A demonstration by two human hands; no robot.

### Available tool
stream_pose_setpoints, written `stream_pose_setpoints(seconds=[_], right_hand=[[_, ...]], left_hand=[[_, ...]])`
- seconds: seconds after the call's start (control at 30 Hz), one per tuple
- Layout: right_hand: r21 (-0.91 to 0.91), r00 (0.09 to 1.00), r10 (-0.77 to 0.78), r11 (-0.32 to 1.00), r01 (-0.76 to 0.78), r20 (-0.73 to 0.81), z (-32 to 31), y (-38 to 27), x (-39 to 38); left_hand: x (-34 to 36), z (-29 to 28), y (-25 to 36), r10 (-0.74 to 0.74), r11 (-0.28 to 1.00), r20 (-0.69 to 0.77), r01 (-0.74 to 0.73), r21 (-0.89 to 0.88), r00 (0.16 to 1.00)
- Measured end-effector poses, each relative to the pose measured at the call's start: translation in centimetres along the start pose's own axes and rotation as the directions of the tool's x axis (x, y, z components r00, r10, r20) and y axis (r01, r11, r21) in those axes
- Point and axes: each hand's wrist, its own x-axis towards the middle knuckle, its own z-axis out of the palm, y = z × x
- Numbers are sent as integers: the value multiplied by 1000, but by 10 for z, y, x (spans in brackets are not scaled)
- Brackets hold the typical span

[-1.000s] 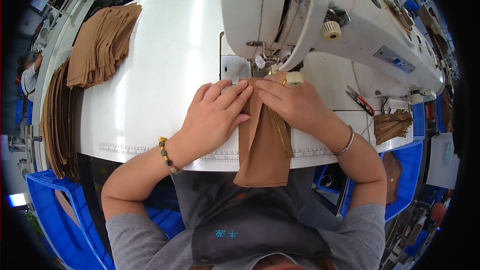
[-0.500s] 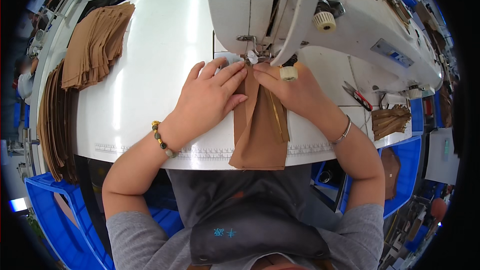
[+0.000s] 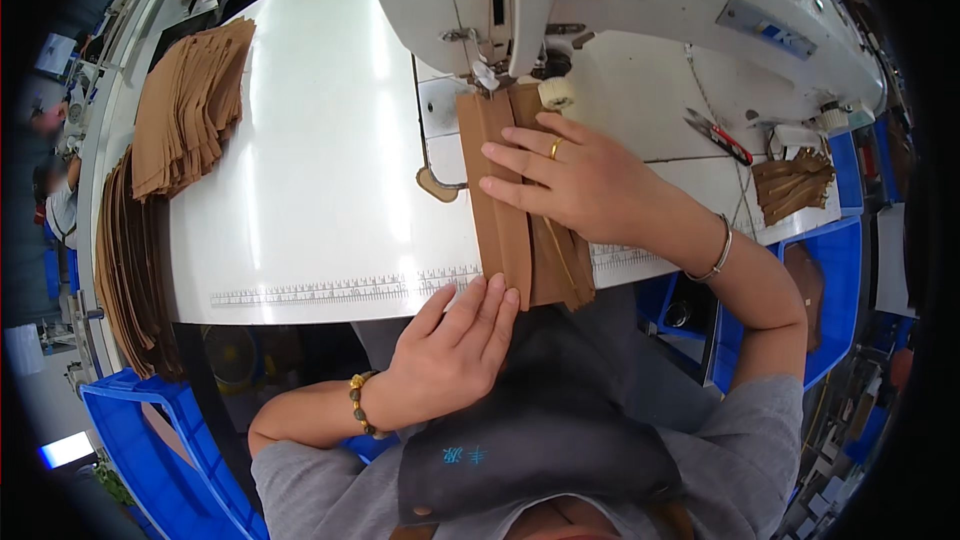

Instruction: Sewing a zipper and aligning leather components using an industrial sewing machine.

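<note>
A long brown fabric piece point(image 3: 497, 210) with a folded edge runs from the presser foot of the white sewing machine point(image 3: 450, 0) to the table's front edge. A darker brown layer with a thin yellowish line lies along its right side. My right hand point(image 3: 590, 175), with a gold ring, rests on the fabric just below the foot, its fingers spread and stretched out. At the near left corner, my left hand point(image 3: 455, 350) has its fingertips closed on the fabric's edge; its thumb is hidden.
Stacks of brown fabric pieces point(image 3: 190, 110) lie on the left. Red-handled thread snips point(image 3: 718, 135) and small brown strips point(image 3: 792, 185) lie at right. A ruler strip point(image 3: 340, 290) runs along the table's front. Blue bins point(image 3: 165, 450) stand beside the table.
Both hands have left the presser foot. My left hand has come back to the fabric's near end; my right has slid nearer and opened flat. The fabric now lies straighter.
</note>
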Motion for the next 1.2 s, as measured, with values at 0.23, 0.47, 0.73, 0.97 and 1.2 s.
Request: stream_pose_setpoints(seconds=[0.23,0.47,0.73,0.97,1.2], right_hand=[[170,993,28,984,-47,114,-26,-75,-27],[140,990,39,989,-58,133,-32,-88,-32],[260,996,-43,965,21,78,-44,-68,-20],[-63,937,-51,998,31,-347,-52,-9,14],[212,943,128,975,-63,-307,12,8,13]], left_hand=[[-9,6,10,-35,999,-92,35,-7,995],[27,0,-52,-196,962,-168,155,-227,966],[78,41,-100,-167,972,-106,145,-187,980],[71,44,-96,-137,988,-117,128,-82,984],[69,42,-91,-182,980,-60,176,-96,981]])
